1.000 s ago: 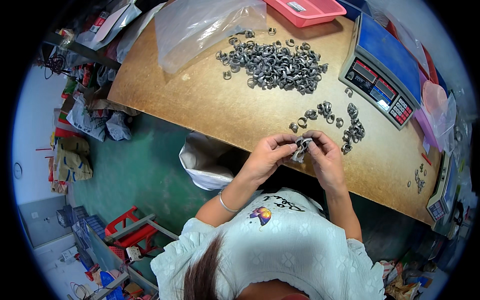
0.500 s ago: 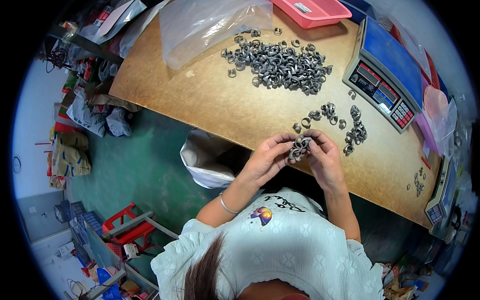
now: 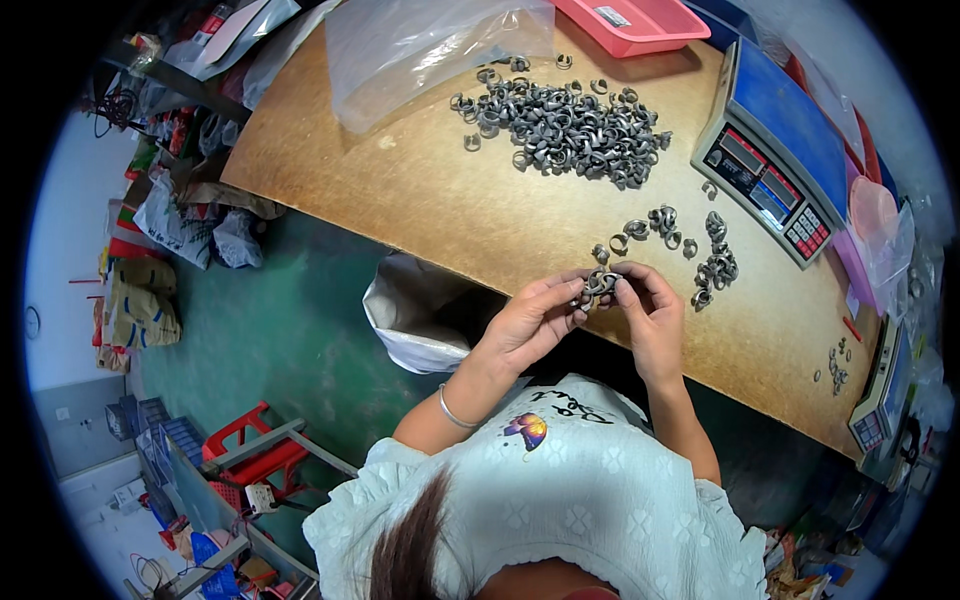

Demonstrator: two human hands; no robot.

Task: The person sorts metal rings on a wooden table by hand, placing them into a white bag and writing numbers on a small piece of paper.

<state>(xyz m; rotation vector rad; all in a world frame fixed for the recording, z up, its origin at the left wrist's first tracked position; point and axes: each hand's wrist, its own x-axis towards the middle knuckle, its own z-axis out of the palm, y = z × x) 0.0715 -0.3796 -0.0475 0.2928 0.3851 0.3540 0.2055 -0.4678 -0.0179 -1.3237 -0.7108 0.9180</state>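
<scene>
Between my two hands, over the table's front edge, is a small bunch of dark grey metal rings. My left hand pinches the bunch from the left with thumb and fingers. From the other side my right hand grips it, thumb pressed on the metal. Just beyond my fingertips lie loose rings, with a short row of rings to the right. Farther back spreads a large heap of similar rings. How many rings my fingers cover cannot be made out.
A blue-topped weighing scale stands at the right of the wooden table. At the back are a pink tray and a clear plastic bag. A white sack stands open below the front edge. Tiny rings lie far right.
The bunch of rings has turned and shifted slightly between my fingers, and both hands have regripped it. The table's contents appear marginally shifted in view, otherwise as before.
</scene>
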